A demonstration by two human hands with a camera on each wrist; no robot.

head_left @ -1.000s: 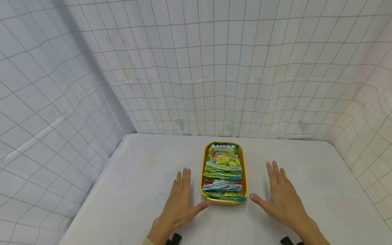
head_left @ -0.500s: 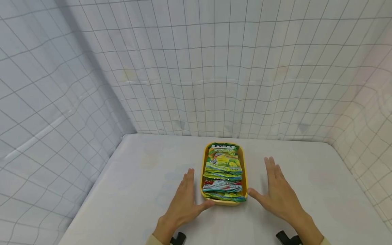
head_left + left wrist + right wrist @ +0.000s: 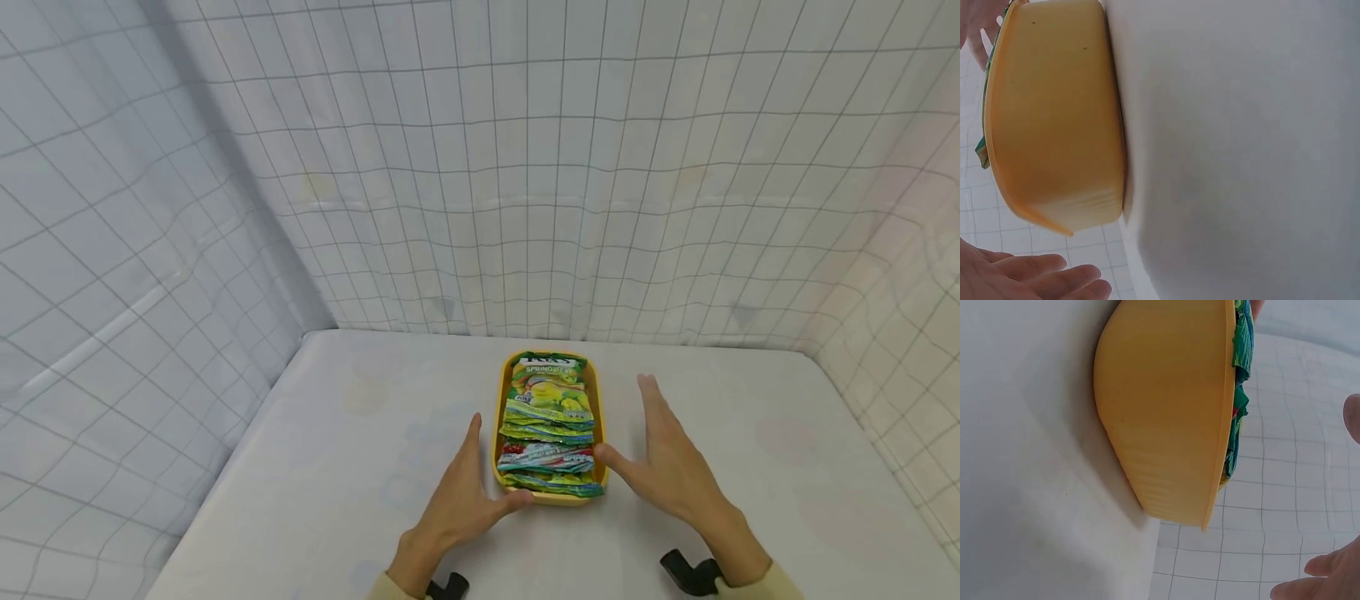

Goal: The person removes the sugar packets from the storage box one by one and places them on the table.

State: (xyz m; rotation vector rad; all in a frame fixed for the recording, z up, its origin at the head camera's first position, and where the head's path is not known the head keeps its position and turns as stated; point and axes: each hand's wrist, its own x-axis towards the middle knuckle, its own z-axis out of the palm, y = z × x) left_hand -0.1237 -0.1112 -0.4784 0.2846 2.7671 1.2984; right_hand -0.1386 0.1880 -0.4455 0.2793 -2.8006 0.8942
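Note:
A yellow plastic basket [image 3: 558, 500] stands upright on the white table, filled with a row of candy packets [image 3: 551, 396]. Most packets are green and yellow; a white, red and teal one [image 3: 546, 456] lies nearer the front. My left hand [image 3: 459, 504] hovers along the basket's left side, fingers extended, thumb at the front left corner. On the other side my right hand [image 3: 675, 475] is held with straight fingers pointing forward, its thumb overlapping the right rim in the head view. Both wrist views show the basket's smooth wall with the fingers spread beside it, gripping nothing.
The white table [image 3: 352, 433] ends at a grid-patterned curtain [image 3: 525, 208] behind it. More of the same grid sheeting [image 3: 97, 317] rises along the left, and also on the right. A black wrist mount [image 3: 690, 573] sits under the right wrist.
Both hands have drawn inward toward the basket, the left moving right and the right moving left and slightly forward. The basket and packets have stayed put.

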